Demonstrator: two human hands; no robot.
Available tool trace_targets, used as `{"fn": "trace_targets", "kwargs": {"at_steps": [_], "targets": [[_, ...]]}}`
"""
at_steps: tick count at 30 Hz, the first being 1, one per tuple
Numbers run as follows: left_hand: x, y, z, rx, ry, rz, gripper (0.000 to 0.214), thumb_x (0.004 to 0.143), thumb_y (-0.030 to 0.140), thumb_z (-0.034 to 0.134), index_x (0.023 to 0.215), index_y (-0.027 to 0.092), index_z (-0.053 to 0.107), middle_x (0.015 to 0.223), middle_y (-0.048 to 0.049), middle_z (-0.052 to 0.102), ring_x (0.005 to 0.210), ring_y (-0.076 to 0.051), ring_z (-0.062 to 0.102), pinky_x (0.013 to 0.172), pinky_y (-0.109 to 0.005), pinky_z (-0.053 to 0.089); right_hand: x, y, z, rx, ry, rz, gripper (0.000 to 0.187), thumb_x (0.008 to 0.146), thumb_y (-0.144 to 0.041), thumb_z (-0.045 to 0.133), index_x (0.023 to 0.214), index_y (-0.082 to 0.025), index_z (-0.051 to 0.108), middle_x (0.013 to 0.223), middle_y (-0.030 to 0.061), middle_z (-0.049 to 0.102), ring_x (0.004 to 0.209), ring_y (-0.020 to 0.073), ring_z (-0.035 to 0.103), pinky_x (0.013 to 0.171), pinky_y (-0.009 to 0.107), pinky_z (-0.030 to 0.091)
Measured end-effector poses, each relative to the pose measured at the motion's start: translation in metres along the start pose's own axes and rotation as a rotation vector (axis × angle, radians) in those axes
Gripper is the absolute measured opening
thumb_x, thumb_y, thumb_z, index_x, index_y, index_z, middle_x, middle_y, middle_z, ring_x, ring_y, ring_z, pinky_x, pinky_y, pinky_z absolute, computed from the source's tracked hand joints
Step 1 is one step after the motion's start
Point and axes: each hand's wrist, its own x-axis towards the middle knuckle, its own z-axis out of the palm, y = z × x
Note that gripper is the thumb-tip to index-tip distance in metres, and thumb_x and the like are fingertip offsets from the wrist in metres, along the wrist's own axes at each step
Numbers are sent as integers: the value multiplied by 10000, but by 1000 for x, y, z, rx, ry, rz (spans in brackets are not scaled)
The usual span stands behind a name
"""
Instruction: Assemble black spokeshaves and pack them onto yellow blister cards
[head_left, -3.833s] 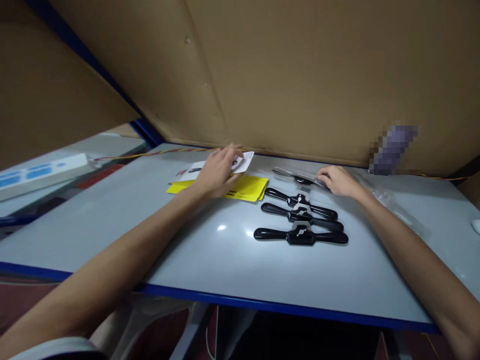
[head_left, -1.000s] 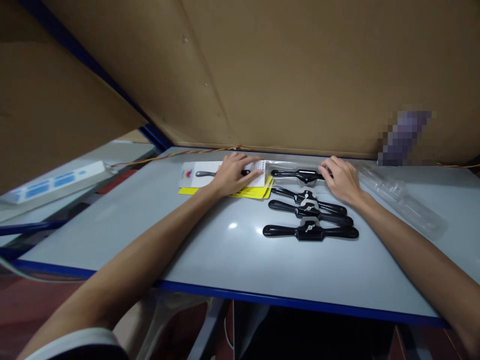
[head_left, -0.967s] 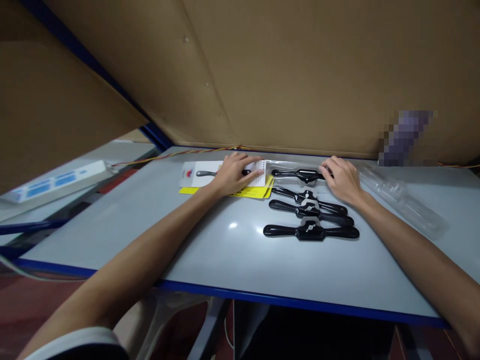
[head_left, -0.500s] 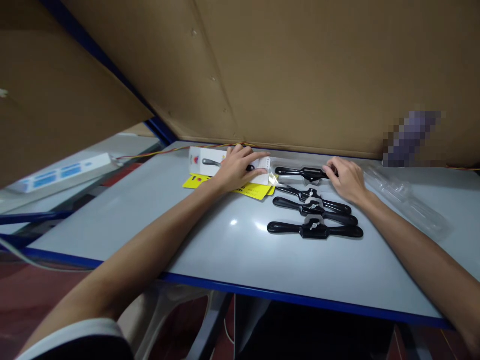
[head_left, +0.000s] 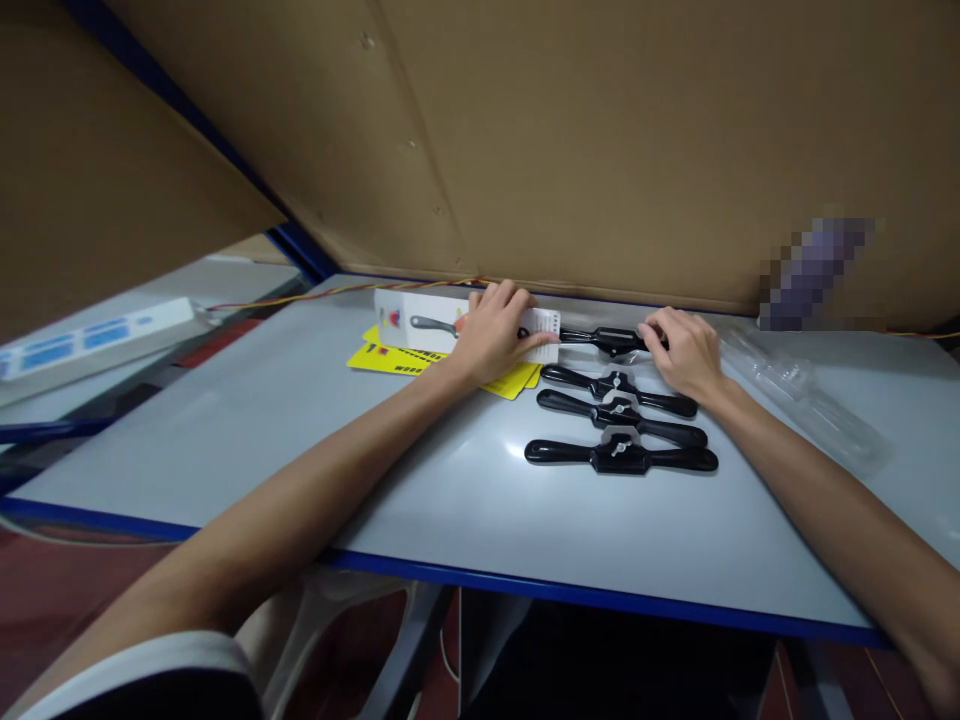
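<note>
Spokeshave (head_left: 616, 341), glossy black, slim-handled, twelve o'clock from three similar tools (head_left: 619, 415) on the counter (head_left: 262, 440); we hold its three-o'clock end in our right hand (head_left: 684, 352), our left hand (head_left: 495, 335) spread wide over a white card (head_left: 429, 306).

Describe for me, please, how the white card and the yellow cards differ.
The white card has a pale background, while the yellow cards are bright yellow. The white card shows a picture of a dark-handled tool; the visible part of the yellow cards mainly shows black lettering. The left hand is on the white card, whereas the yellow cards are partly covered by it. Both are thin and printed.
</note>
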Motion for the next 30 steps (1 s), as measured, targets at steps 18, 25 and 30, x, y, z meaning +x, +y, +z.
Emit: {"fn": "trace_targets", "kwargs": {"at_steps": [18, 25, 30], "targets": [[-10, -123, -12, -40, -68, -590, 843, 934, 789, 325, 1469, 209, 622, 1420, -191, 701, 1354, -451, 610, 1128, -569, 450, 26, 1, -59, -204, -659, 595, 638, 1027, -664, 435, 1046, -123, 774, 770, 190, 762, 923, 380, 759, 852, 465, 545], [-6, -100, -12, -67, -52, -603, 756, 939, 588, 452, 1478, 91, 633, 1396, -265, 699, 1323, -496, 626, 1120, -632, 461, 16, 18, -22, 537, -213, 884, 527, 899, -367, 720, 1355, -139, 586, 672, 49, 689, 670, 315, 745, 703, 480, 640], [-6, -60, -8, -148, -57, -462, 749, 1000, 626, 349, 1495, 142, 637, 1455, -200, 681, 1392, -444, 585, 1189, -580, 421, 11, 11, -9, 1067, -115, 976, 313, 929, -259, 601, 1229, -271, 512, 875, 64, 733, 756, 282, 789, 699, 493, 681]]}}
